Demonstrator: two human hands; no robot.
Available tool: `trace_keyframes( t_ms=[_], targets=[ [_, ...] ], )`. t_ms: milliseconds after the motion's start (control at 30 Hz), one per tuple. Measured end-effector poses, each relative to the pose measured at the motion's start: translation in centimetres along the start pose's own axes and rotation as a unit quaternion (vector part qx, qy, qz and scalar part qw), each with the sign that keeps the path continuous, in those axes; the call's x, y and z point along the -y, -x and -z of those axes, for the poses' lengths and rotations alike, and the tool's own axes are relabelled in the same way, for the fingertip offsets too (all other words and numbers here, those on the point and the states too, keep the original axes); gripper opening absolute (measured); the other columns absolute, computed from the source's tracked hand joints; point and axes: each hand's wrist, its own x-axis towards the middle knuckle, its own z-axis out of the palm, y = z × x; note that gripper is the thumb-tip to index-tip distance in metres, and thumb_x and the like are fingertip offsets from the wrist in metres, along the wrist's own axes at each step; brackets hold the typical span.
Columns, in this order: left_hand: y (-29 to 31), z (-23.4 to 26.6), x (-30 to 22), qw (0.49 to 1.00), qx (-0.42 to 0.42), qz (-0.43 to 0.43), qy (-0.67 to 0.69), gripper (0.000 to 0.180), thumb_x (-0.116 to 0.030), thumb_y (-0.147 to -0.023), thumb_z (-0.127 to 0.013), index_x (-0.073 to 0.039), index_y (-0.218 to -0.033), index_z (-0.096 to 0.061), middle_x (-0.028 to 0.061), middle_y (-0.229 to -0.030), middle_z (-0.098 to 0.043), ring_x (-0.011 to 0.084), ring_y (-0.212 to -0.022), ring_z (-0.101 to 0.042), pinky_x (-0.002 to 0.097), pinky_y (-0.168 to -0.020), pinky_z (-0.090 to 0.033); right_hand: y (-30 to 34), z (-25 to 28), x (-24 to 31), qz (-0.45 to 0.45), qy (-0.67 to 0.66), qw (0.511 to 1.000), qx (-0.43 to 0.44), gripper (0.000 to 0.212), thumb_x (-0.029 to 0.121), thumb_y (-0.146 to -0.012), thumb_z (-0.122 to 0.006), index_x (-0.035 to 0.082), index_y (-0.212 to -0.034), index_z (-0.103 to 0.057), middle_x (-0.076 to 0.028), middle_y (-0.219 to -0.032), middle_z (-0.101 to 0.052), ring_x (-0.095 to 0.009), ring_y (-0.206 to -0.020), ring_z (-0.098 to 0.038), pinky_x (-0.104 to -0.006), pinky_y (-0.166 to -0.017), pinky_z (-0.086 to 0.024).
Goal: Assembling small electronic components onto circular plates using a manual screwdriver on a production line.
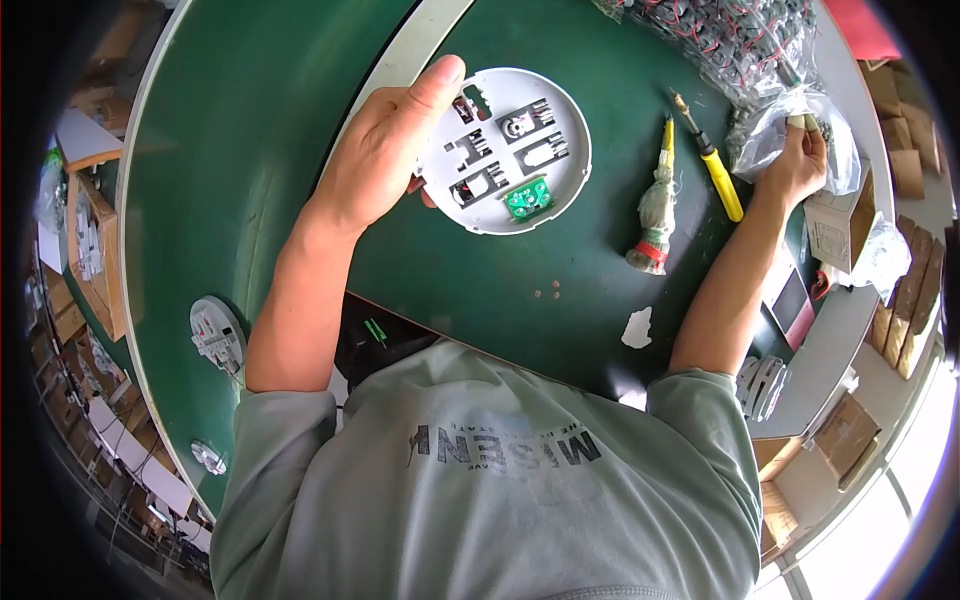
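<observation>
My left hand (375,150) grips the left rim of a round white plastic housing (498,152), thumb on top and fingers underneath. The housing is tilted up and shows slots with metal contacts. A small green circuit board (528,198) sits at its lower part. Off to the far right, my right hand (798,168) reaches into the mouth of a clear plastic bag (845,155). Pale covers wrap its fingertips, which are pinched together. What they hold, if anything, I cannot make out.
A yellow-handled soldering iron (722,185) and a wrapped, yellow-tipped bottle (655,215) lie on the green table (480,275). Bagged parts with red wires (720,35) pile up behind. White plastic pieces (217,335) lie left; a small carton (838,225) stands right.
</observation>
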Motion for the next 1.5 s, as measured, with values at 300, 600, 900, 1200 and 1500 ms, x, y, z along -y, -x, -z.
trace_keyframes(
  t_ms=[300, 600, 900, 1200, 1500],
  targets=[
    [0.3, 1.2, 0.2, 1.000, 0.004, 0.018, 0.000, 0.067, -0.056, -0.115, -0.041, -0.006, -0.079, -0.067, 0.0019, -0.069, -0.065, 0.0073, -0.060, -0.060, 0.0254, -0.057, -0.045, 1.0, -0.6, 0.6, -0.012, -0.040, 0.999, -0.003, 0.025, -0.001, -0.097, -0.076, -0.011, -0.119, -0.069, -0.016, -0.110, -0.075, -0.022, -0.094, -0.075, -0.0318, -0.085, -0.067],
    [0.4, 0.5, -0.1, 1.000, 0.008, 0.015, 0.013, 0.066, -0.053, -0.116, -0.040, -0.005, -0.084, -0.069, 0.0006, -0.071, -0.066, 0.0054, -0.062, -0.057, 0.0247, -0.059, -0.044, 1.1, -0.3, 0.5, -0.005, -0.031, 1.000, 0.002, 0.027, 0.001, -0.098, -0.075, -0.011, -0.122, -0.067, -0.018, -0.112, -0.075, -0.023, -0.094, -0.075, -0.0328, -0.086, -0.067],
    [0.5, 0.6, -0.3, 1.000, 0.003, 0.001, -0.012, 0.070, -0.054, -0.117, -0.040, -0.004, -0.080, -0.072, -0.0037, -0.063, -0.062, 0.0019, -0.057, -0.050, 0.0238, -0.055, -0.040, 1.2, -0.5, 0.5, -0.009, -0.021, 1.000, 0.018, 0.032, 0.004, -0.099, -0.075, -0.010, -0.126, -0.065, -0.018, -0.114, -0.074, -0.022, -0.093, -0.075, -0.0323, -0.086, -0.066],
    [0.7, 0.6, -0.7, 0.999, -0.028, 0.019, -0.035, 0.067, -0.052, -0.116, -0.045, -0.004, -0.077, -0.070, -0.0033, -0.068, -0.065, 0.0056, -0.061, -0.053, 0.0282, -0.058, -0.042, 0.9, 0.0, 1.4, 0.005, 0.120, 0.992, 0.026, 0.028, 0.009, -0.101, -0.073, -0.009, -0.123, -0.069, -0.012, -0.102, -0.077, -0.015, -0.085, -0.072, -0.0279, -0.076, -0.059],
    [0.6, 5.4, -0.6, 0.887, -0.376, -0.207, -0.172, 0.036, -0.033, -0.109, -0.061, 0.001, -0.113, -0.074, 0.0158, -0.106, -0.074, 0.0220, -0.097, -0.070, 0.0364, -0.082, -0.054, 2.3, -0.6, 0.3, -0.049, 0.025, 0.998, 0.011, 0.026, 0.008, -0.102, -0.072, -0.004, -0.124, -0.072, -0.005, -0.098, -0.075, -0.010, -0.083, -0.067, -0.0262, -0.076, -0.054]
  ],
)
